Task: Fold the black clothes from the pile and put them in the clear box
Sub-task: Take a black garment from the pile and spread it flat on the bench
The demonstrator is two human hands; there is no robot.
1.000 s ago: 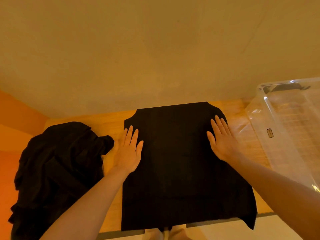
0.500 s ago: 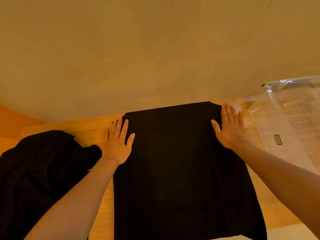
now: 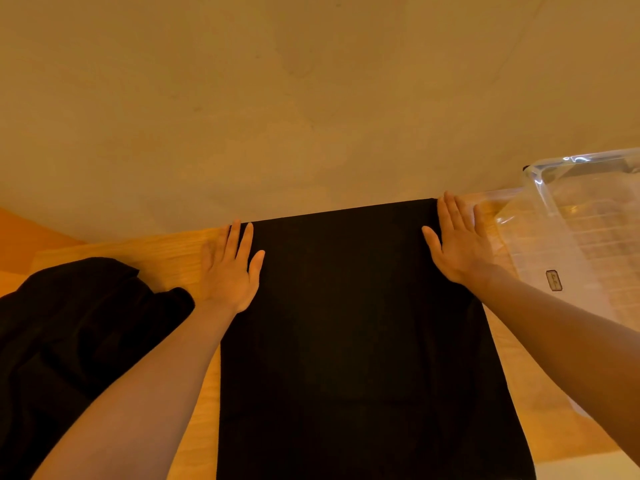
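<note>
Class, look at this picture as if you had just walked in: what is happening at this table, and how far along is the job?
A person is folding a black garment spread flat on a wooden table. The left hand and right hand press open and flat on its far corners, gripping nothing. A pile of black clothes waits at the left. The clear box stands at the right and looks empty in the part that shows, so nothing appears stored yet.
</note>
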